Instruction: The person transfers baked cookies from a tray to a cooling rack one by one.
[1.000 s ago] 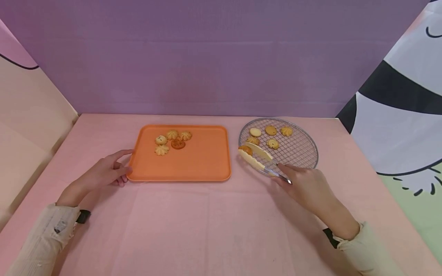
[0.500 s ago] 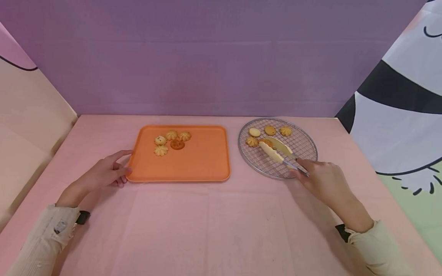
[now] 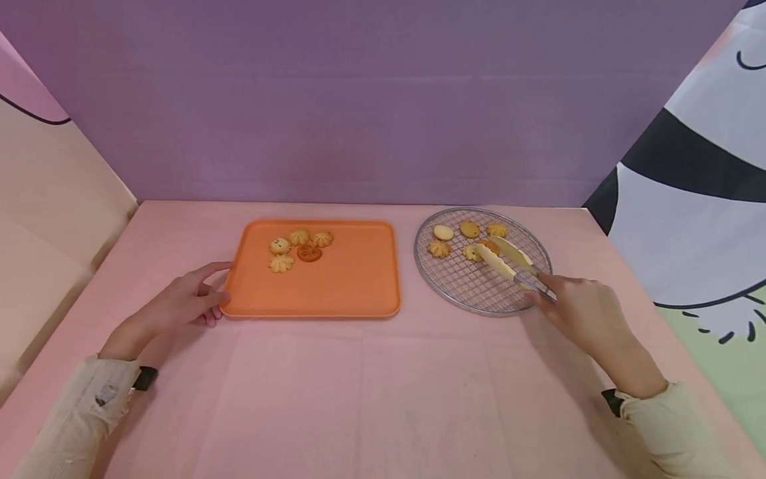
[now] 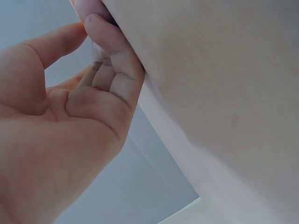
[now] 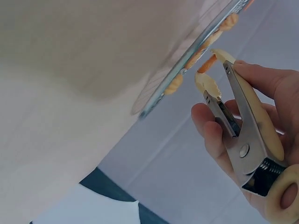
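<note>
In the head view, the left hand (image 3: 182,299) rested at centre left with thumb and index finger reaching to the edge of the orange tray (image 3: 335,289), not wrapped round it. The right hand (image 3: 583,313), at centre right, gripped cream-tipped tongs (image 3: 498,265) that pinched an orange-brown cookie (image 3: 489,246) over the round wire rack (image 3: 467,283). The flower-shaped cookie (image 3: 471,253) sat just left of it in the picture, partly behind the tips, so placing it well probably called for a bare patch of mesh, a low release and a gentle opening that would not nudge that neighbour. Half a second earlier, the tongs and their cookie were further left over the rack, hiding the flower-shaped one; the left hand and tray looked unmoved.

In the left wrist view, the palm showed at left with fingers bent; what they touched was unclear.

In the right wrist view, the pinched cookie appeared clear of the rack, upper centre; a light, even squeeze seemed best, since cookies may crumble.
</note>
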Action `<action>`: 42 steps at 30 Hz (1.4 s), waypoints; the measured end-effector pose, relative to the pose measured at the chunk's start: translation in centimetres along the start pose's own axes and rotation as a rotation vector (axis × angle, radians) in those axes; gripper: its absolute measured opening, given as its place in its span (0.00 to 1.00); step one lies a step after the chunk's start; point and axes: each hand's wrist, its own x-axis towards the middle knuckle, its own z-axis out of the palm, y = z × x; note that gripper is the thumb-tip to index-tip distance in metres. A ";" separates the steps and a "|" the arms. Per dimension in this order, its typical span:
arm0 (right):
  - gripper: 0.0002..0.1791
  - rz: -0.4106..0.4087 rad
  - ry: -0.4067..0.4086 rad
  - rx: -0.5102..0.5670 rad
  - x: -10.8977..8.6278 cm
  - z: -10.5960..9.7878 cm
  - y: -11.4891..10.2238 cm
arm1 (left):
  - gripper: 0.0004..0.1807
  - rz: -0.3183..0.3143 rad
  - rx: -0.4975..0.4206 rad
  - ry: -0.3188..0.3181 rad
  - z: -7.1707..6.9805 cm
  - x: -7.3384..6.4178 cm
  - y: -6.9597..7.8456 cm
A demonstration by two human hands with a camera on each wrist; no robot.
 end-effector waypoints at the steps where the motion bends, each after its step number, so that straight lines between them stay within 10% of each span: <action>1: 0.20 0.008 -0.005 -0.002 -0.1 0.0 0.3 | 0.38 -0.001 0.001 0.001 0.0 0.0 0.0; 26: 0.14 0.035 0.019 0.021 -0.5 1.2 3.2 | 0.38 -0.008 -0.015 0.001 0.0 -0.3 -0.1; 42: 0.22 0.004 0.102 0.062 0.0 0.0 1.4 | 0.37 0.017 -0.004 0.011 0.1 0.1 -0.2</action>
